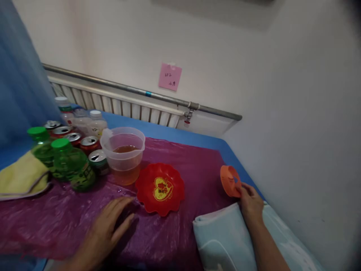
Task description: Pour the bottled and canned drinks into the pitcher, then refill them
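One ring-like orange piece in right hand's pinch; spread left hand near scalloped dish.

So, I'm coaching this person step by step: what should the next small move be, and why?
Probably bring the orange piece in toward the red dish: the right hand holds it off to the dish's right, while the left hand, holding nothing, is near the dish and could steady it.
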Action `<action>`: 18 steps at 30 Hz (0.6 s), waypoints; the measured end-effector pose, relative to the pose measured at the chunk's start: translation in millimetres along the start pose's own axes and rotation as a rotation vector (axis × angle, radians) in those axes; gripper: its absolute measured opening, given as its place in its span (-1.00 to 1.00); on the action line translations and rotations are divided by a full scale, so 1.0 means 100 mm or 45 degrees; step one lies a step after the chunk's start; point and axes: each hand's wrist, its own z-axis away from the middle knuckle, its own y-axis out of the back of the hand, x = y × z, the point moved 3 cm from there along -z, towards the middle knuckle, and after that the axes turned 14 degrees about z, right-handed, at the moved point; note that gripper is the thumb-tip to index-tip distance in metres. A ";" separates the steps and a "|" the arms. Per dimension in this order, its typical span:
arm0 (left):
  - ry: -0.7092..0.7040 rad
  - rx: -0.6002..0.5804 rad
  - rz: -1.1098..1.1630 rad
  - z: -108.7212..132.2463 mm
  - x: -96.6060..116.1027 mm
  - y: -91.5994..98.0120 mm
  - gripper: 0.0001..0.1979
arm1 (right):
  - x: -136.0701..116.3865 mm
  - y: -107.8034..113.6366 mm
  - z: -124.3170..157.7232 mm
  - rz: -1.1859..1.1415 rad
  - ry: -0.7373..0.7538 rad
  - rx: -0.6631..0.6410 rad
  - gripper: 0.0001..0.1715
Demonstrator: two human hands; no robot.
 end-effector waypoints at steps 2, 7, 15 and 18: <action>-0.024 -0.052 -0.025 -0.14 0.02 -0.06 -0.64 | 0.02 -0.01 0.00 -0.032 -0.043 -0.014 -0.52; -0.015 -0.159 0.003 -0.36 -0.05 -0.26 -0.67 | 0.06 -0.02 -0.01 -0.093 -0.082 -0.020 -0.55; 0.224 -0.393 0.067 -0.39 -0.15 -0.55 -0.68 | 0.06 0.02 -0.01 -0.133 -0.063 -0.035 -0.63; 0.037 -0.198 0.134 -0.51 -0.01 -0.51 -0.59 | 0.05 0.02 0.00 -0.141 -0.079 -0.046 -0.62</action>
